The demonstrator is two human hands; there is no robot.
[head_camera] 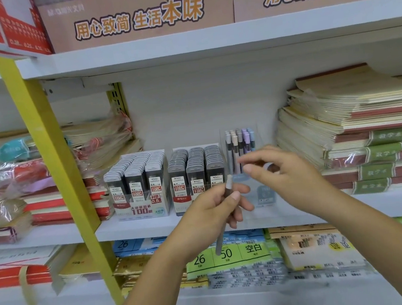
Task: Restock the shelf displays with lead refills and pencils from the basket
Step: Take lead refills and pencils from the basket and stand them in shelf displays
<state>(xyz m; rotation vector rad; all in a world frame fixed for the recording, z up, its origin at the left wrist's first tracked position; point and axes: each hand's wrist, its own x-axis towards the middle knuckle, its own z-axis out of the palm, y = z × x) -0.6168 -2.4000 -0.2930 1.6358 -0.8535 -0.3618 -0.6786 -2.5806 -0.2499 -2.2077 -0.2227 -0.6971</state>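
My left hand (pixel 216 208) grips a grey mechanical pencil (pixel 221 237), tip down, in front of the middle shelf. My right hand (pixel 275 169) hovers just right of it with fingers loosely bent, holding nothing that I can make out. Behind the hands, a clear display holder (pixel 240 147) holds several pastel pencils upright. Left of it stand two display boxes of lead refill cases: the 0.5 box (pixel 139 184) and the 0.7 box (pixel 194 173), both filled in rows. The basket is out of view.
Stacks of notebooks (pixel 357 129) fill the shelf to the right, and wrapped notebooks (pixel 23 185) lie to the left. A yellow upright post (pixel 52 154) crosses the left side. Label packs (pixel 231 254) lie on the shelf below. Cardboard boxes (pixel 139 14) sit above.
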